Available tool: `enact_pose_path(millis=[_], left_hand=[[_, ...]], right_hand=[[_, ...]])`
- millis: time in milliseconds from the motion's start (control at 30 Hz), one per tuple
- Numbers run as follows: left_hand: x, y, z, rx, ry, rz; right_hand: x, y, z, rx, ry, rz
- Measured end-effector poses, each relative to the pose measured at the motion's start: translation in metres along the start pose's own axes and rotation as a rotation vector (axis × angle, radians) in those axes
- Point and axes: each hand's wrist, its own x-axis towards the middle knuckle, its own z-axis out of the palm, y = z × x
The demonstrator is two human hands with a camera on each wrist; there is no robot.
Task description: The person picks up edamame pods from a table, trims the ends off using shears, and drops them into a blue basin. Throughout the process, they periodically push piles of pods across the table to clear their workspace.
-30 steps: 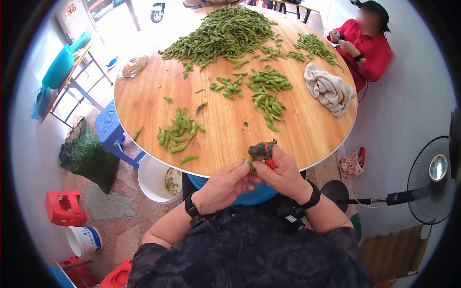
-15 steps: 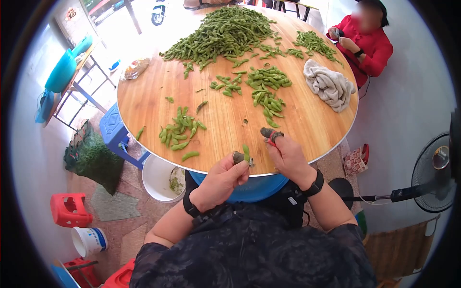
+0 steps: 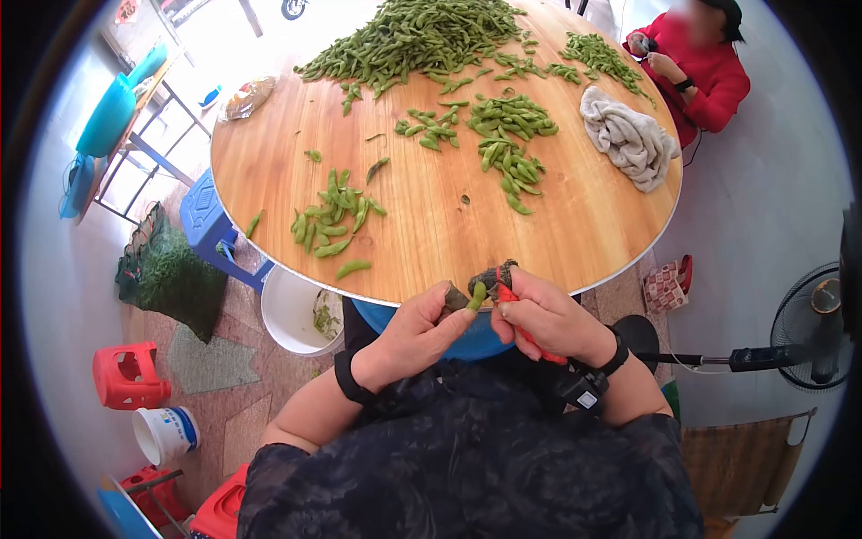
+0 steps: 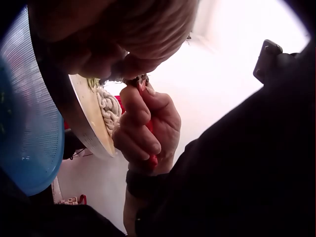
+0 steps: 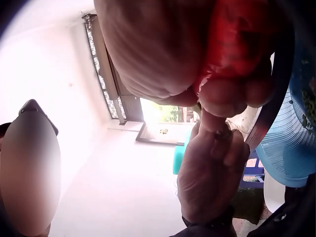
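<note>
My left hand (image 3: 409, 332) pinches a green soybean pod (image 3: 477, 296) between thumb and a finger with a dark covering, just off the table's near edge. Close on its right, my right hand (image 3: 561, 319) grips a red-handled tool (image 3: 541, 349), its handle running down through the palm. The tool's working end is hidden by the fingers, so I cannot tell its kind. A dark wrap (image 3: 489, 280) with a red band covers a finger of the right hand, close against the pod. In the right wrist view the red handle (image 5: 237, 44) fills the upper part.
A round wooden table (image 3: 413, 242) bears a big heap of pods (image 3: 422, 40) and smaller piles. A crumpled towel (image 3: 628, 139) lies at right. Below the near edge sit a blue colander (image 3: 485, 344) and a white bucket (image 3: 278, 314). A fan (image 3: 813, 323) and a seated person (image 3: 709, 76) are at right.
Half a second ago the hands were apart, the pod upright in the left hand. Now they are together again, the right hand brought in against the pod. The head view has shifted slightly.
</note>
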Motion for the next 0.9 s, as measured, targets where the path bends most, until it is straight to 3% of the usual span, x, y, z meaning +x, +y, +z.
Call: enact_pose_path(millis=[200,333,400,533,600,633,700,767,833,900], left_hand=[[-0.005,0.002,0.000,0.411,0.046,0.131],[-0.005,0.005,0.004,0.526,0.072,0.205],[-0.002,-0.002,0.003,0.858,0.161,0.542],[-0.008,-0.002,-0.001,0.900,0.118,0.494],[-0.013,-0.010,-0.007,0.498,-0.051,0.157],[-0.014,-0.013,-0.008,0.500,-0.052,0.153],[-0.015,-0.016,-0.010,-0.200,-0.169,-0.182],[-0.016,-0.012,-0.007,-0.277,-0.181,-0.242],[-0.016,-0.016,-0.004,-0.643,-0.239,-0.298],[-0.014,-0.017,0.002,-0.725,-0.254,-0.293]], right_hand=[[-0.004,0.002,0.002,-0.103,0.002,-0.007],[-0.006,0.004,0.003,-0.146,0.007,0.019],[-0.007,0.005,0.006,-0.116,0.007,0.044],[-0.006,0.013,0.010,-0.030,-0.008,0.091],[-0.007,0.021,0.012,0.019,-0.025,0.100],[-0.007,0.024,0.013,0.064,-0.044,0.108],[-0.006,0.025,0.016,0.136,-0.054,0.106],[-0.005,0.029,0.019,0.289,-0.084,0.095],[-0.003,0.031,0.022,0.396,-0.129,0.092],[-0.001,0.032,0.023,0.499,-0.168,0.087]])
